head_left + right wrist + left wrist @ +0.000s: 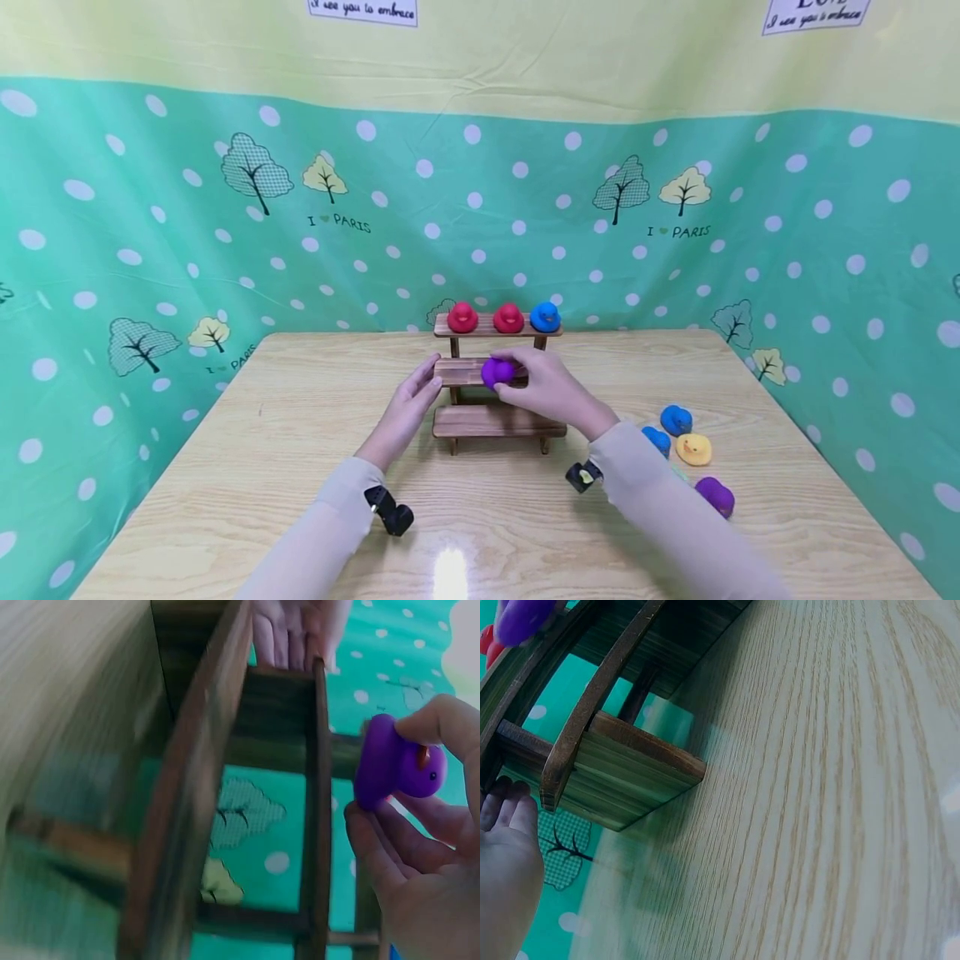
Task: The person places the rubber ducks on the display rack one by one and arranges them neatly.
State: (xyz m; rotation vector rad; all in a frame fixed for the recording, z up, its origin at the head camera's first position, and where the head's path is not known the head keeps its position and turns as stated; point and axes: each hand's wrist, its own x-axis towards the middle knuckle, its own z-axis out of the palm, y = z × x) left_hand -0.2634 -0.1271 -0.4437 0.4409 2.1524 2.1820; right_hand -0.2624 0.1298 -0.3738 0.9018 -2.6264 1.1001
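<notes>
My right hand (pixel 551 387) pinches a purple rubber duck (pixel 496 372) between thumb and fingers, at the middle tier of a three-tier wooden shelf (pixel 498 422). In the right wrist view the duck (pixel 386 761) lies sideways to that camera, its orange beak showing. Straight fingers of my left hand (pixel 408 408) rest against the shelf's left end at the middle tier; in the left wrist view its fingertips meet the dark wood edge. On the top tier sit two red ducks (pixel 462 317) (pixel 508 318) and a blue duck (pixel 545 317).
Right of the shelf, on the wood-grain table (pixel 300 400), are two blue ducks (pixel 677 420) (pixel 657 441), a yellow duck (pixel 693 450) and another purple duck (pixel 716 497). A pale green thing is mostly hidden by my right sleeve. Behind hangs a dotted green curtain (pixel 480 225).
</notes>
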